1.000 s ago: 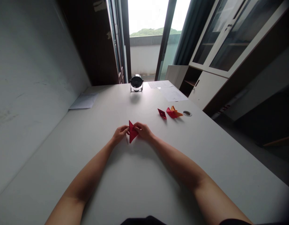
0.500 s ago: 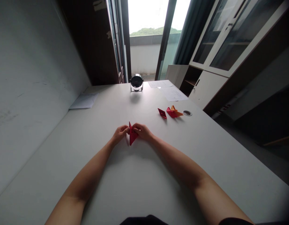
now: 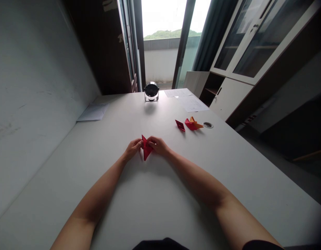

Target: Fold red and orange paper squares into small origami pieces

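A piece of folded red paper [image 3: 146, 150], pointed at its top and bottom, is held between my two hands just above the white table [image 3: 155, 201]. My left hand [image 3: 134, 148] pinches its left edge between thumb and fingers. From the other side, my right hand [image 3: 157, 144] grips the right part, its fingertips over the paper's face. Farther off to the right lies a small red folded paper boat [image 3: 180, 125]. Beside it rest a red folded paper piece [image 3: 191, 125] and an orange one [image 3: 196, 124], touching each other.
A round black device on a silver stand [image 3: 151, 91] is at the table's far end. Paper sheets lie at the back right [image 3: 193, 103] and by the left wall [image 3: 93, 112]. A round cable hole [image 3: 208, 125] is near the right edge.
The red paper in my hands has turned slightly, its top tip shifting a little left and more of its face showing. Both hands keep their grip.
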The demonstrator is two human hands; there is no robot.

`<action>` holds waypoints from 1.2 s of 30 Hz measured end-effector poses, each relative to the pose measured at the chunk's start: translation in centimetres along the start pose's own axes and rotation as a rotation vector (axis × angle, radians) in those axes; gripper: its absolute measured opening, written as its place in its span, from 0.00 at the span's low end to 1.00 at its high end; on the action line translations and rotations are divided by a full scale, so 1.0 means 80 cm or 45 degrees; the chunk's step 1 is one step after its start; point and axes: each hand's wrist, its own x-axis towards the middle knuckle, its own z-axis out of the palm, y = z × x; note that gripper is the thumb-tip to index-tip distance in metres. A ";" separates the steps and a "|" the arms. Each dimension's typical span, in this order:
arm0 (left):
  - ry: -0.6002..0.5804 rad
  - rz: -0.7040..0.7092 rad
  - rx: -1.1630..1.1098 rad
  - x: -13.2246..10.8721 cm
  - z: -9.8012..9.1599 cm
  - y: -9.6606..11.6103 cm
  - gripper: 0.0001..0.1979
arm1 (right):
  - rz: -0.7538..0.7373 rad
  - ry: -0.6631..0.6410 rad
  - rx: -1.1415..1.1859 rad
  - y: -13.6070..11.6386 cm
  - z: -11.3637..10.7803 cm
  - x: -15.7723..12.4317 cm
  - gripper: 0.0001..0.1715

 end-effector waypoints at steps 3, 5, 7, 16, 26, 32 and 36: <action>0.021 -0.012 0.021 0.002 -0.001 -0.006 0.16 | 0.007 0.014 0.001 0.001 0.000 0.001 0.13; 0.002 -0.016 -0.005 0.003 0.000 -0.006 0.13 | 0.008 0.028 -0.015 0.001 0.001 0.001 0.13; -0.034 -0.006 -0.031 0.002 0.001 -0.005 0.13 | 0.007 0.055 -0.037 0.002 0.003 0.002 0.14; -0.096 -0.038 -0.039 0.001 0.006 -0.002 0.12 | -0.053 0.186 -0.225 -0.004 0.004 0.001 0.11; 0.048 -0.014 -0.067 0.003 0.004 -0.009 0.14 | -0.374 0.403 -0.851 -0.018 0.002 -0.005 0.12; 0.122 -0.024 0.001 0.002 0.003 -0.008 0.12 | -0.470 0.132 -0.931 -0.014 0.002 -0.005 0.16; 0.131 -0.033 -0.032 0.002 0.002 -0.012 0.12 | -0.496 0.190 -0.920 -0.015 0.002 -0.003 0.14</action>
